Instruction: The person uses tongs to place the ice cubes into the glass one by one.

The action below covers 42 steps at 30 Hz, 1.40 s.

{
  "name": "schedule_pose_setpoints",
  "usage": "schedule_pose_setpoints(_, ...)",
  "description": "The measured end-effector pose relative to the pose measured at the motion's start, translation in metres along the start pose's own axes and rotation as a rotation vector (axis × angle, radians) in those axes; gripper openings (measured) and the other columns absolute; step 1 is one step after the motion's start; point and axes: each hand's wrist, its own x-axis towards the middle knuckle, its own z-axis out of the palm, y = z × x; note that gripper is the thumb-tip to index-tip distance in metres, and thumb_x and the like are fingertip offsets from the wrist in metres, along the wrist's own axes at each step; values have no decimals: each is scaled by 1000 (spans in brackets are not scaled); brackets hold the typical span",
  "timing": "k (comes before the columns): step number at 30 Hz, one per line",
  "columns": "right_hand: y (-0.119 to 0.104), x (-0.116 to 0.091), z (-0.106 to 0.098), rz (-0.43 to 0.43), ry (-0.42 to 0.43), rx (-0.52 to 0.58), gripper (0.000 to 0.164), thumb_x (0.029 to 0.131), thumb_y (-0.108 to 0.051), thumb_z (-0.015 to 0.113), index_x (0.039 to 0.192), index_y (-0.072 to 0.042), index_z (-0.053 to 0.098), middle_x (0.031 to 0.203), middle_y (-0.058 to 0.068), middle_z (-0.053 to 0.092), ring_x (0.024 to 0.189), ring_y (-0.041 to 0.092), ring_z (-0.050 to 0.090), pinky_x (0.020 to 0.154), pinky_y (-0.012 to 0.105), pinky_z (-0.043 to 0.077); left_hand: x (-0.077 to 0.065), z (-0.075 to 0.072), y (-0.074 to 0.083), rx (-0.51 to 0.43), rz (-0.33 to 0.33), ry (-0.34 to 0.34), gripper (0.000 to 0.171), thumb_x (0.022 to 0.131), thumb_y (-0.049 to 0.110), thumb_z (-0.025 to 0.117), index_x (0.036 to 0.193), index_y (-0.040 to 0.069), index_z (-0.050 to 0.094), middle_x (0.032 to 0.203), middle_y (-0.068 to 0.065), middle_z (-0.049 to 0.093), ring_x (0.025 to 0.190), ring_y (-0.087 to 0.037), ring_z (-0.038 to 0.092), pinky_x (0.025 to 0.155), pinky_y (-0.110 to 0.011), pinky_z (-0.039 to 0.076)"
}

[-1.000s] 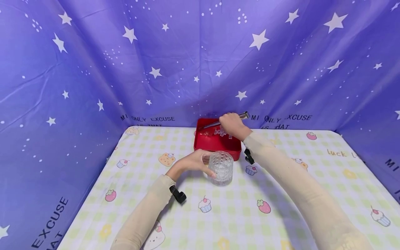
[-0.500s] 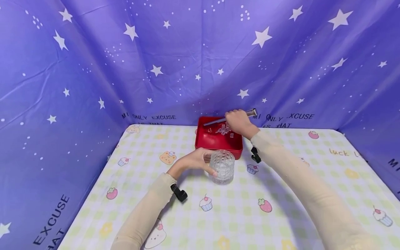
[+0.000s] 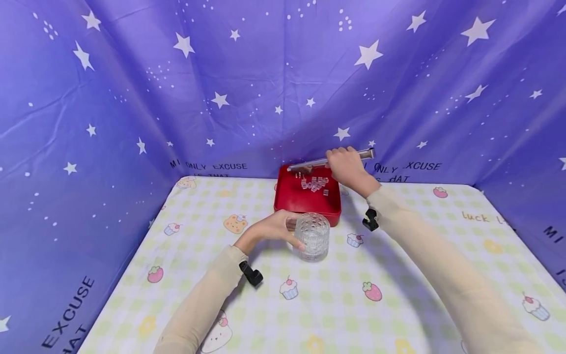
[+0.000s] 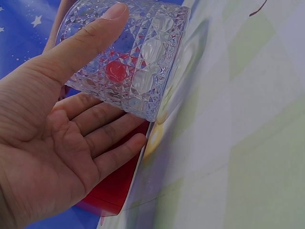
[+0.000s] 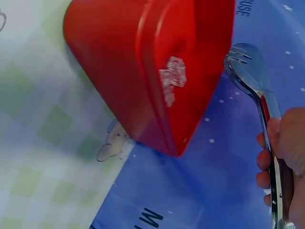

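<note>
My left hand [image 3: 276, 227] holds a clear textured glass [image 3: 312, 237] that stands on the table. In the left wrist view the thumb lies along the near side of the glass [image 4: 138, 62], with the other fingers behind and below it. My right hand [image 3: 347, 164] grips metal tongs [image 3: 309, 163] over the back of a red tray [image 3: 305, 202]. Small clear cubes [image 3: 315, 184] lie in a cluster in the tray. The right wrist view shows the tongs' tips [image 5: 245, 62], one fork-like, one spoon-like; whether a cube is between them I cannot tell.
A checked tablecloth [image 3: 221, 216] with cupcake and strawberry prints covers the table. The purple star-patterned curtain [image 3: 247, 98] hangs right behind the tray and along the sides. The glass is close to the tray's front wall.
My right hand has lifted and moved to the right, raising the tongs from the tray's inside to over its back edge. My left hand and the glass stay in place.
</note>
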Motion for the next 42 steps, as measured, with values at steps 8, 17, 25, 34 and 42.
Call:
schedule_pose_setpoints(8,16,-15,-22,3,163,23,13,94,-8,66,88,1,60,79,18,66,73,36,62,62,44,45,2,5,-1,14,-19,13,72,72,3,90,139,9,63,131,-7,71,123,-18,67,108,-27,52)
schedule_pose_setpoints(17,29,-34,-51,6,318,70,9,96,-6,64,91,1,60,75,17,63,70,37,58,59,43,40,2,3,-3,5,4,11,71,73,0,89,138,7,63,130,-9,72,122,-19,67,108,-28,53)
schedule_pose_setpoints(25,26,-59,-70,11,334,80,13,99,-11,62,98,2,61,77,16,62,70,35,57,58,41,38,2,2,-3,18,9,-6,70,73,1,89,138,6,63,130,-9,71,122,-19,67,108,-27,52)
schedule_pose_setpoints(34,19,-80,-83,26,334,127,13,97,-10,65,100,2,61,81,16,64,73,35,58,63,45,44,1,1,-3,21,8,-6,69,73,1,89,137,7,63,130,-9,71,121,-18,67,107,-27,53)
schedule_pose_setpoints(42,11,-91,-91,-58,320,127,12,97,-11,66,96,0,60,79,12,63,72,32,58,60,42,44,1,0,0,26,14,-4,69,73,1,89,136,7,64,128,-9,72,119,-18,68,106,-27,54)
